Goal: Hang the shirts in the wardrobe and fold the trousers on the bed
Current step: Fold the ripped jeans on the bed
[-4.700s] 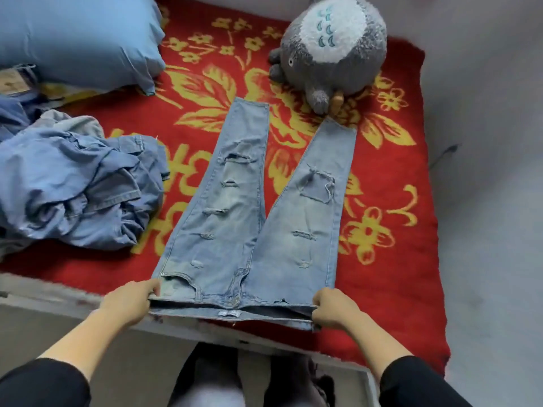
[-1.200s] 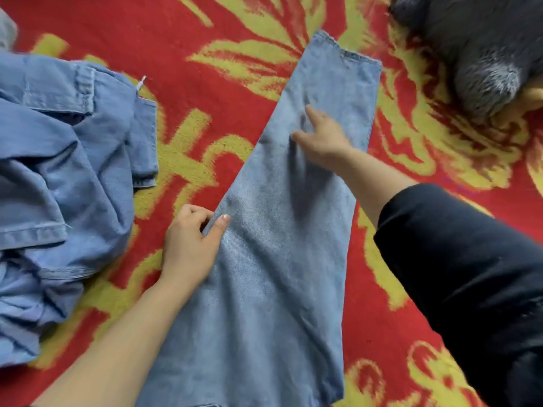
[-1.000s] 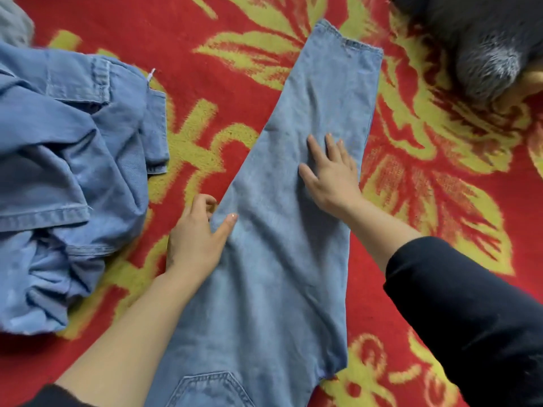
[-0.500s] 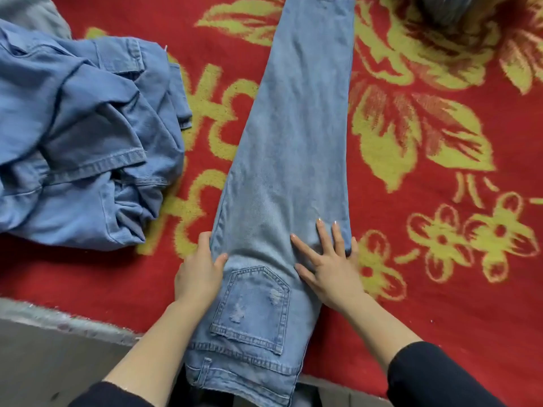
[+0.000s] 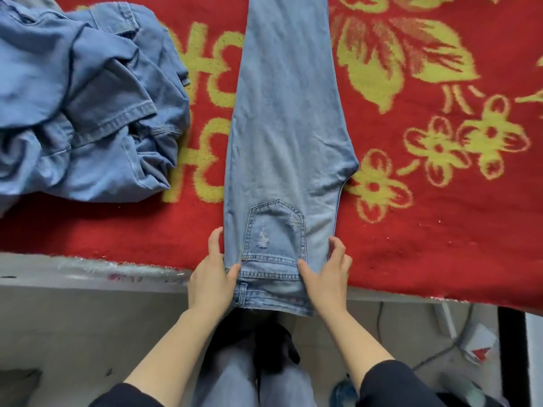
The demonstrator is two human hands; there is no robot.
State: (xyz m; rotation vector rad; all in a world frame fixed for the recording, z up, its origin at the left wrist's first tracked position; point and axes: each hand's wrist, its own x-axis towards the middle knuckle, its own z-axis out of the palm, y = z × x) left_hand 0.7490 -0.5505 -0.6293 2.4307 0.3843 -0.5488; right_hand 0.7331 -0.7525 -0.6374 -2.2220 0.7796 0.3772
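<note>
- Pinching the waist end of the light-blue jeans (image 5: 282,113), the left hand (image 5: 211,277) lays its thumb on top and its fingers along the left edge.
- The right hand (image 5: 326,277) grips the opposite edge the same way, with its thumb just beside the back pocket (image 5: 273,233).
- The jeans lie folded lengthwise, legs stacked, on the red flowered blanket (image 5: 426,230); the waistband overhangs the bed's near edge.
- A crumpled pile of darker denim clothes (image 5: 88,98) lies to the left on the blanket, apart from the jeans.
</note>
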